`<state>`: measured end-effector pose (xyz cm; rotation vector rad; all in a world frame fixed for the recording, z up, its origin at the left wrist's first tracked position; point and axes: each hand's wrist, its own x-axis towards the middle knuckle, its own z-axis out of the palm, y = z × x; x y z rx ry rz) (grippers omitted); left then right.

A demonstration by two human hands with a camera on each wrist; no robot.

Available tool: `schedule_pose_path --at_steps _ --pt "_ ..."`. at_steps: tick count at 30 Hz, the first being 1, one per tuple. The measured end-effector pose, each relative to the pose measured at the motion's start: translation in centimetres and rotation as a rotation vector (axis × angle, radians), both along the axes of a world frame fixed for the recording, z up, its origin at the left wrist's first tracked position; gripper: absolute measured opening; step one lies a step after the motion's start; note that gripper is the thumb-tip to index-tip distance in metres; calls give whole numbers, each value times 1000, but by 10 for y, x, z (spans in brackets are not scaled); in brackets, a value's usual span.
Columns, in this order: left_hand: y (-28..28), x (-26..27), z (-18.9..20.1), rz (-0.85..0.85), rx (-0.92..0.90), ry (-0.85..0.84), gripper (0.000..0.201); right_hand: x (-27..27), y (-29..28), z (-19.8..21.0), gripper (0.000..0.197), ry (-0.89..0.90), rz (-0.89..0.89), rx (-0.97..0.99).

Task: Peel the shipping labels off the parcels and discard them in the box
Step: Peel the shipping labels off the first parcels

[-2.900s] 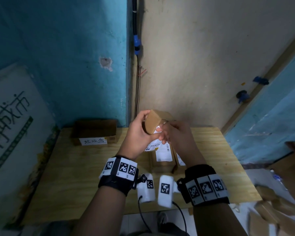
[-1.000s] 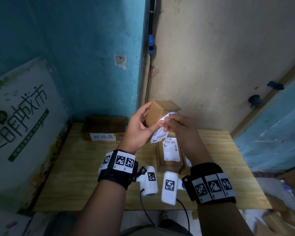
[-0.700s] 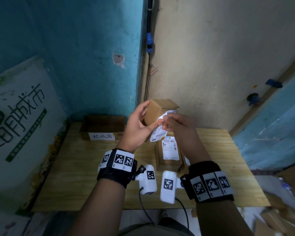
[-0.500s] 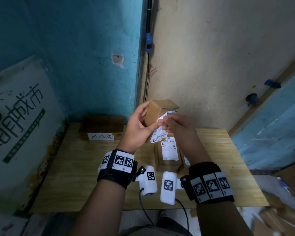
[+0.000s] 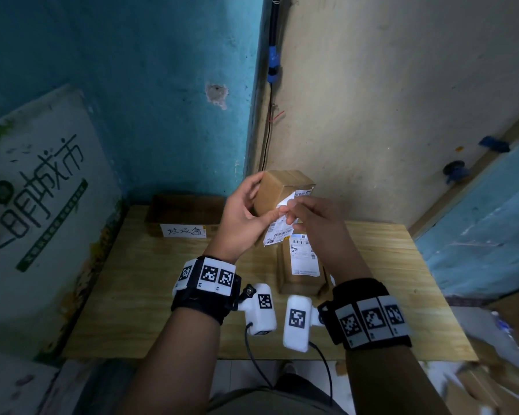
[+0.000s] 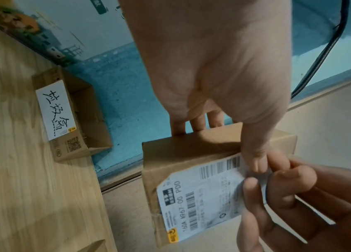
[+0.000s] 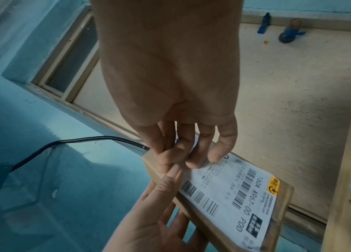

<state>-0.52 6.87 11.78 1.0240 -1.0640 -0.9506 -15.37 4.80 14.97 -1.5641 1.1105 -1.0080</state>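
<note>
White printed sign leaning against blue wall beside table's left edge; black cable in wall corner.

Blue wall, beige wall, wooden table.

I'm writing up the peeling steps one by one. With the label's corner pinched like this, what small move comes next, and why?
Probably pull the lifted corner further across the parcel. The right hand pinches one corner of the shipping label, most of which still looks stuck flat, while the left hand holds the parcel above the table.
</note>
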Motion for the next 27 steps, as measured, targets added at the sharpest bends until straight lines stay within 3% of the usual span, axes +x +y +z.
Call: schedule_pose_path --at_steps 22,27 --pt "6 0 0 -15 23 -25 73 -3 12 2 35 9 -25 -31" --pt "7 -2 -1 -10 29 -20 74 -5 15 2 29 2 -31 -39"
